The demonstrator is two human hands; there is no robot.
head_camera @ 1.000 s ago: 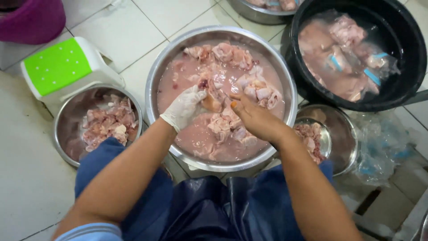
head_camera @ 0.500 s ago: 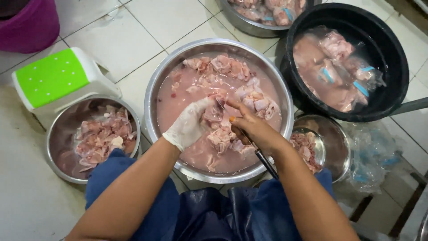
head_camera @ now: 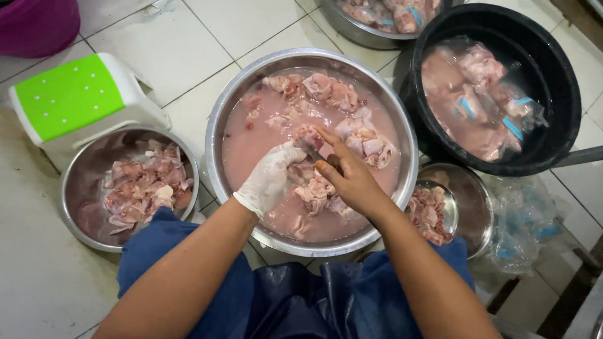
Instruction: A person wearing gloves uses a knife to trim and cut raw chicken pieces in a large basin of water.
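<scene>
Trimming step, I judge: gloved left hand [head_camera: 271,177] clenched on meat [head_camera: 306,168] over the basin [head_camera: 217,125]; right hand [head_camera: 349,176] grasps a knife [head_camera: 309,149] pointing 10 o'clock. A steady cut is needed.

A white tiled floor [head_camera: 207,37] with dark grout lines carries a low green-topped white plastic stool [head_camera: 69,97].

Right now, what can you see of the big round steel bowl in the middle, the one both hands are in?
The big round steel bowl is shiny metal with a rolled rim, standing upright on the white tiled floor. It holds cloudy pink water and pale raw meat pieces, mostly along the far side and centre. The white-gloved left hand and bare right hand work together on a piece over its middle. Its near rim meets the person's blue apron.
</scene>
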